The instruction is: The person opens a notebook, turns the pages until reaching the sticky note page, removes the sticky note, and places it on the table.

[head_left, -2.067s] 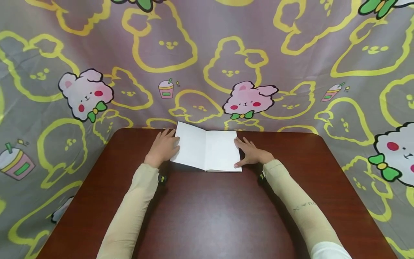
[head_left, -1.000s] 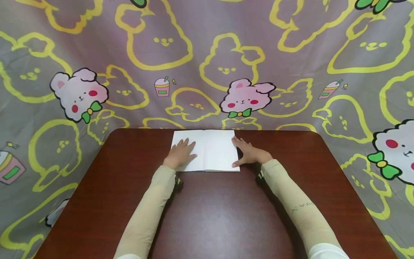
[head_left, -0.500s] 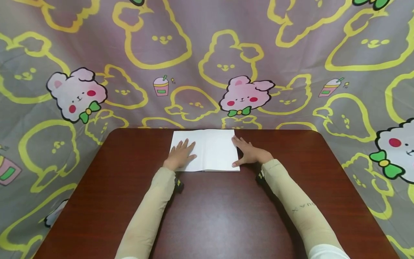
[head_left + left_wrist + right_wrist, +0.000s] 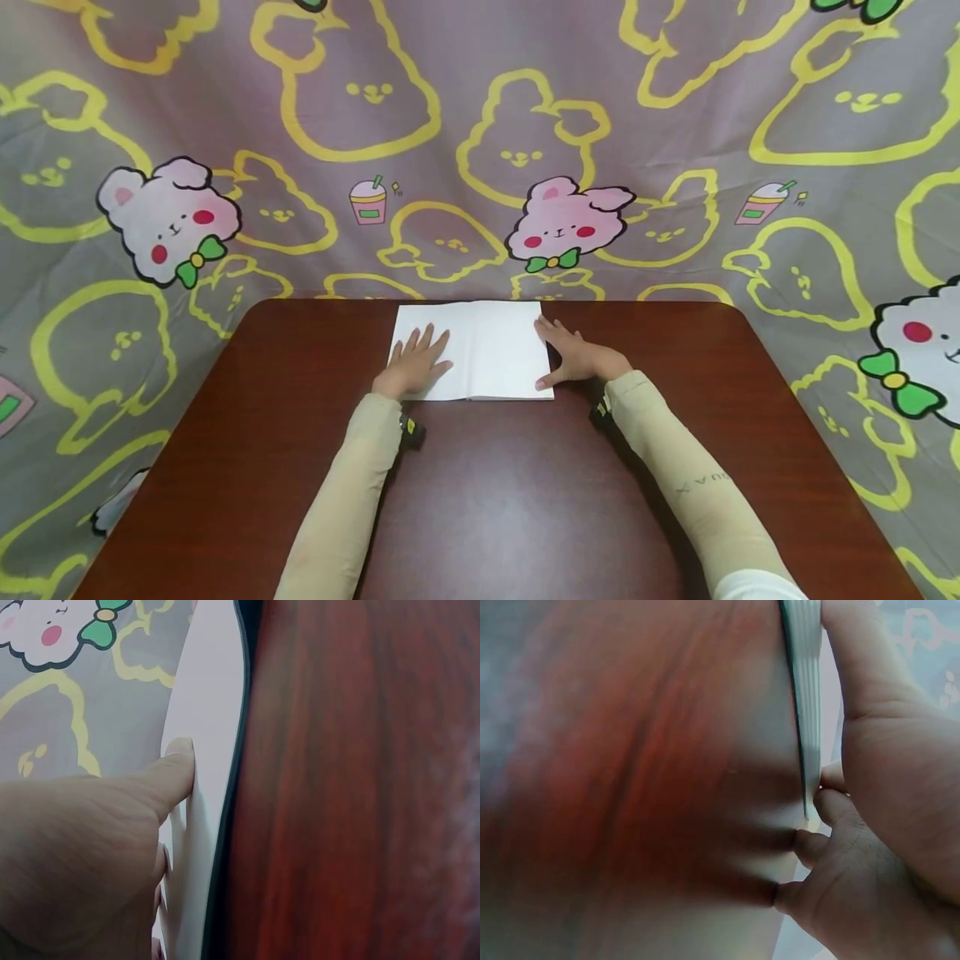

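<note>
The work surface is a table [image 4: 525, 500] with a reddish-brown, wood-grained top, its far corners rounded and a pale patch of glare lying across its near middle. Behind it and to both sides hangs a grey-mauve curtain [image 4: 465, 46], softly creased, printed with yellow-outlined cartoon animals; a rabbit head [image 4: 566, 221] with red cheeks and a green bow sits just above the table's far edge, and a pink drink cup [image 4: 368, 202] with a green straw is printed to its left. An open book [image 4: 510, 350] lies at the far edge of the table, slightly left of centre, white pages facing up; the left wrist view shows its dark cover [image 4: 214, 930] along the near edge and a wave in the page. The hands are apart, one at each side. The left hand [image 4: 414, 362] rests on the left page with fingers spread. The right hand [image 4: 581, 354] lies along the right edge, thumb at the near corner and fingers extended toward the far one. Both forearms wear beige sleeves [image 4: 337, 492], and a black wrist device [image 4: 411, 432] shows beside the left cuff.
</note>
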`<action>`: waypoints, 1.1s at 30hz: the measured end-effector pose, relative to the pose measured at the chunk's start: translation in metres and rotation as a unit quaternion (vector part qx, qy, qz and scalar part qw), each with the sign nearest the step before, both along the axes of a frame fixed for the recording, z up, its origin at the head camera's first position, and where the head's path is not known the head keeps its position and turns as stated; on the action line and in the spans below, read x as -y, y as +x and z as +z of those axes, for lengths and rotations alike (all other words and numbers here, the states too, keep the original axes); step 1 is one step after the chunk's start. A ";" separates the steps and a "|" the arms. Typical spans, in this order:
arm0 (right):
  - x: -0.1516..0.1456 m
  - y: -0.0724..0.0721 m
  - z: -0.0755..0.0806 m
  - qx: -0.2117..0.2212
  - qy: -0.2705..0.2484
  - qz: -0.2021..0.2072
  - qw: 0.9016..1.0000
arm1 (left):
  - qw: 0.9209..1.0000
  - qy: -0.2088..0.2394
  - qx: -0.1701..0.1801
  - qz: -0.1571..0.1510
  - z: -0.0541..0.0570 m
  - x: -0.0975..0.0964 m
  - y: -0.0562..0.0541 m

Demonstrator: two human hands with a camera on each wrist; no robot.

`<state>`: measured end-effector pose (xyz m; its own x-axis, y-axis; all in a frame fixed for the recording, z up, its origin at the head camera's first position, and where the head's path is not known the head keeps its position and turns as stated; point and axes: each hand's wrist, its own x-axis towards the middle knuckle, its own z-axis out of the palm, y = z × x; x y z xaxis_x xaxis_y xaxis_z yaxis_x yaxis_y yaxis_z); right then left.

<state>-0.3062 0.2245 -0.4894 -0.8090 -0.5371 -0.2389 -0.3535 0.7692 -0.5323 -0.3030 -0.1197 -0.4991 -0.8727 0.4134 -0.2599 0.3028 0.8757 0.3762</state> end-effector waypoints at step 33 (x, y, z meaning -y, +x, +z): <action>0.003 0.002 0.002 0.010 0.003 0.002 1.000 | 0.982 0.079 -0.158 -0.069 0.015 -0.016 0.020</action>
